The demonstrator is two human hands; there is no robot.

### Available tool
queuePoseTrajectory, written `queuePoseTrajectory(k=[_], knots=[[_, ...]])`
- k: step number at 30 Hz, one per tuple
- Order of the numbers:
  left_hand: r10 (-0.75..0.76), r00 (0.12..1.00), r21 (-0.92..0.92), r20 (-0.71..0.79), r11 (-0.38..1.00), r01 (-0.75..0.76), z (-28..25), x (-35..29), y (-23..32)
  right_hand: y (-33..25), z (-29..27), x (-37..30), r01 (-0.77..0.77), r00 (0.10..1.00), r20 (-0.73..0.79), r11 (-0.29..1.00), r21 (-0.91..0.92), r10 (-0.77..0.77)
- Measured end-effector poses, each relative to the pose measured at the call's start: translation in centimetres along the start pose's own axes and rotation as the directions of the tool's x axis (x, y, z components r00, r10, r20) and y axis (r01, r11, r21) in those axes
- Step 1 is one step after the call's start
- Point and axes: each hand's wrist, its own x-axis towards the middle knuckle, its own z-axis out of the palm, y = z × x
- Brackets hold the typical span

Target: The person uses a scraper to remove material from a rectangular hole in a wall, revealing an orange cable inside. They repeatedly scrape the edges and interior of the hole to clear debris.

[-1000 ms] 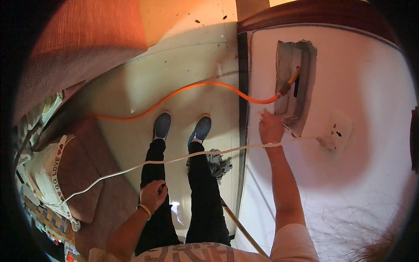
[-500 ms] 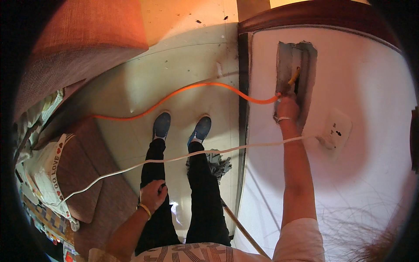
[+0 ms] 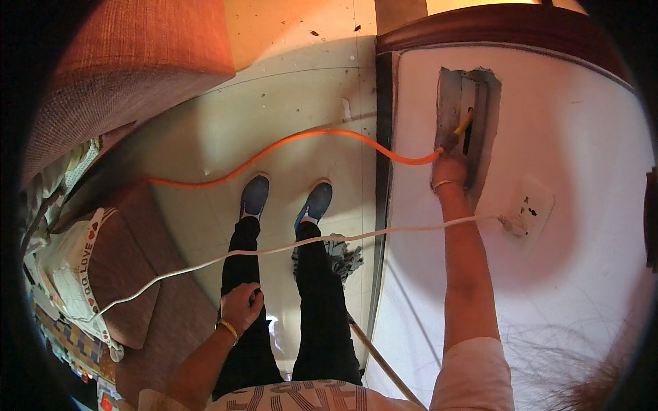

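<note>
My right hand (image 3: 450,170) reaches into a rough-edged recess (image 3: 487,130) cut in the white wall. Its fingers are closed at the end of an orange cable (image 3: 336,131), though the fingertips are partly hidden. Just beyond them, a yellow tube-like piece (image 3: 464,122) slants out of a dark slot in the recess; whether it joins the cable I cannot tell. Over my left thigh, my left hand (image 3: 241,305) is curled closed, with a small dark thing I cannot make out showing at its fingers.
A white cord (image 3: 288,248) crosses before my legs from a wall socket (image 3: 532,209) to the brown sofa (image 3: 123,274) at left. Between my shoes and the wall lies a grey rag (image 3: 343,257); a stick (image 3: 384,363) leans nearby. An orange-red upholstered seat (image 3: 137,61) stands far left.
The yellow piece has straightened and shifted slightly beside my right fingers. My right hand stays at the recess, and my left hand has not moved.
</note>
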Motion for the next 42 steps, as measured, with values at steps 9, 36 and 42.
queuePoseTrajectory(k=[9, 36, 42], knots=[[0.036, 0.999, -0.019, -0.036, 0.999, -0.037, -0.1, -0.3, -0.1, -0.7, 0.2, 2.0, -0.181, 0.919, 0.368, 0.980, 0.086, 0.138], [0.078, 0.996, 0.016, -0.050, 0.997, -0.078, -0.6, 0.6, 0.4, 2.2, -1.1, -1.3, -0.108, 0.990, -0.032, 0.881, 0.461, 0.138], [0.020, 0.999, 0.009, -0.033, 1.000, -0.020, -0.5, 0.1, 0.0, -1.5, -2.7, -1.2, -0.280, 0.955, 0.013, 0.886, 0.370, 0.297]])
